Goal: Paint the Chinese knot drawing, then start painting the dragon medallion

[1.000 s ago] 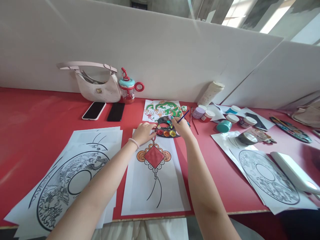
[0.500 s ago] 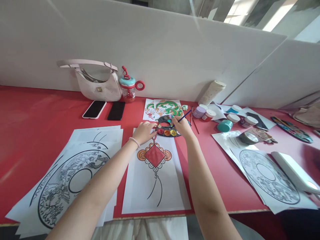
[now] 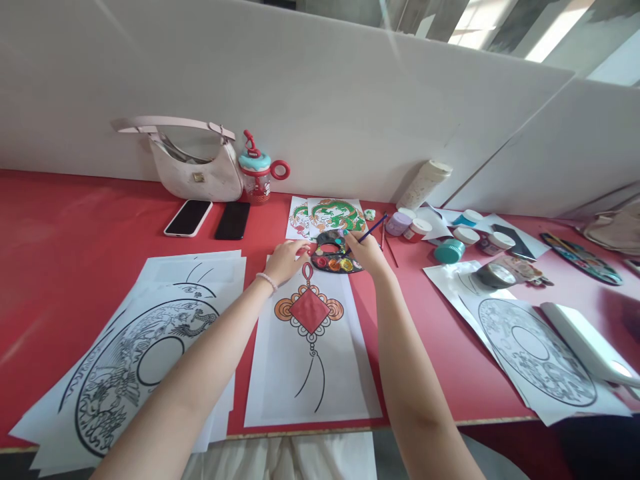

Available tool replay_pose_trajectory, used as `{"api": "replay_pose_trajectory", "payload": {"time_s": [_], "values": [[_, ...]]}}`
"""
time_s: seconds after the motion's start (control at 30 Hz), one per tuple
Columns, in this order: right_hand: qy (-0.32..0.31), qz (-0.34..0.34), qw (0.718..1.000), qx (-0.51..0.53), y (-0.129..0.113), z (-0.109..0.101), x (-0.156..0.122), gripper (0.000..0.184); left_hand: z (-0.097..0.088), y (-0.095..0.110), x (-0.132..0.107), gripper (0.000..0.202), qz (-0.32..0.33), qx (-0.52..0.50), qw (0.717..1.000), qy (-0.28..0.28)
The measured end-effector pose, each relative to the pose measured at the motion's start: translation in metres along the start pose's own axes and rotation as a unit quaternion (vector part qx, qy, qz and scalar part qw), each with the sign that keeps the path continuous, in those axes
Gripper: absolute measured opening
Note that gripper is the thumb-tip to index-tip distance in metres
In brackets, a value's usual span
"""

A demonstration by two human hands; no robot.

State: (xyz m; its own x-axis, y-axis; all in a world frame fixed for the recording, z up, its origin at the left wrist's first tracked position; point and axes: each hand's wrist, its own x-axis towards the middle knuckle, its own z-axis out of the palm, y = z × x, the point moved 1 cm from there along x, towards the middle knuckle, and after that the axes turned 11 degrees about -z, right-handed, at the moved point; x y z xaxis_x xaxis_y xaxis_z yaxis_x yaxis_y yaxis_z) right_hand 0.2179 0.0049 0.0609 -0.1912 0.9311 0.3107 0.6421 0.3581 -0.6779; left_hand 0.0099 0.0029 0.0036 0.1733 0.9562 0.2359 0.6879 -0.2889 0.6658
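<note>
My right hand (image 3: pixel 367 252) pinches a thin blue paintbrush (image 3: pixel 374 228) over a round black paint palette (image 3: pixel 334 257) with red, orange and yellow wells. My left hand (image 3: pixel 285 260) rests with curled fingers on the top edge of a white sheet (image 3: pixel 310 347), just left of the palette. The sheet bears a knot ornament (image 3: pixel 309 311) with a red diamond and orange swirls. A beaded bracelet sits on my left wrist.
On the red table (image 3: pixel 75 227) lie a stack of black-and-white circular drawings (image 3: pixel 145 347), two phones (image 3: pixel 210 219), a pink handbag (image 3: pixel 195 163), a small bottle (image 3: pixel 256 173), a green dragon picture (image 3: pixel 333 215), several paint jars (image 3: pixel 440 237), more drawings (image 3: pixel 535 350) and a second palette (image 3: pixel 583 257). White partitions stand behind.
My left hand has slid slightly left off the palette's edge, uncovering the ornament's top loop. My right hand with the brush has stayed over the palette.
</note>
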Motion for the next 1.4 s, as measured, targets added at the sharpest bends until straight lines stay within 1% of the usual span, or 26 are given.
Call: {"api": "replay_pose_trajectory", "payload": {"time_s": [0.13, 0.27, 0.33, 0.4, 0.47, 0.53, 0.63, 0.7, 0.8, 0.9, 1.0, 1.17, 1.4], "values": [[0.002, -0.003, 1.0, 0.0, -0.003, -0.002, -0.001, 0.033, -0.002, 0.0, -0.001, 0.027, -0.016, -0.045, 0.999, 0.001], [0.03, -0.005, 0.999, 0.019, -0.01, -0.009, 0.0, 0.038, -0.004, 0.002, -0.002, 0.029, -0.048, -0.09, 0.995, 0.007], [0.053, -0.008, 0.997, 0.064, -0.017, -0.014, -0.002, 0.042, -0.005, 0.001, -0.002, 0.029, -0.055, -0.111, 0.992, 0.015], [0.071, -0.014, 0.988, 0.135, -0.026, -0.019, -0.008, 0.045, -0.005, 0.0, -0.001, 0.027, -0.062, -0.133, 0.989, 0.021], [0.076, -0.027, 0.977, 0.197, -0.035, -0.021, -0.023, 0.048, -0.004, -0.003, 0.001, 0.026, -0.076, -0.149, 0.985, 0.029], [0.072, -0.039, 0.972, 0.218, -0.042, -0.019, -0.046, 0.052, -0.004, -0.005, 0.002, 0.024, -0.092, -0.156, 0.983, 0.045], [0.111, -0.052, 0.981, 0.15, -0.047, -0.01, -0.089, 0.05, -0.005, -0.006, 0.003, 0.022, -0.106, -0.159, 0.98, 0.062], [0.14, -0.06, 0.98, 0.124, -0.047, -0.001, -0.114, 0.051, -0.007, -0.005, 0.002, 0.021, -0.113, -0.163, 0.978, 0.059], [0.12, -0.073, 0.984, 0.114, -0.045, 0.012, -0.134, 0.046, -0.008, -0.005, 0.002, 0.021, -0.12, -0.169, 0.977, 0.05], [0.086, -0.082, 0.988, 0.093, -0.043, 0.019, -0.138, 0.043, -0.008, -0.006, 0.002, 0.021, -0.121, -0.175, 0.976, 0.052], [0.068, -0.085, 0.992, 0.066, -0.04, 0.021, -0.137, 0.041, -0.008, -0.007, 0.003, 0.021, -0.12, -0.176, 0.975, 0.057], [0.056, -0.076, 0.995, 0.044, -0.038, 0.021, -0.138, 0.04, -0.007, -0.007, 0.003, 0.021, -0.121, -0.182, 0.974, 0.056], [0.044, -0.071, 0.996, 0.043, -0.042, 0.022, -0.138, 0.04, -0.007, -0.007, 0.004, 0.021, -0.119, -0.182, 0.975, 0.052]]}}
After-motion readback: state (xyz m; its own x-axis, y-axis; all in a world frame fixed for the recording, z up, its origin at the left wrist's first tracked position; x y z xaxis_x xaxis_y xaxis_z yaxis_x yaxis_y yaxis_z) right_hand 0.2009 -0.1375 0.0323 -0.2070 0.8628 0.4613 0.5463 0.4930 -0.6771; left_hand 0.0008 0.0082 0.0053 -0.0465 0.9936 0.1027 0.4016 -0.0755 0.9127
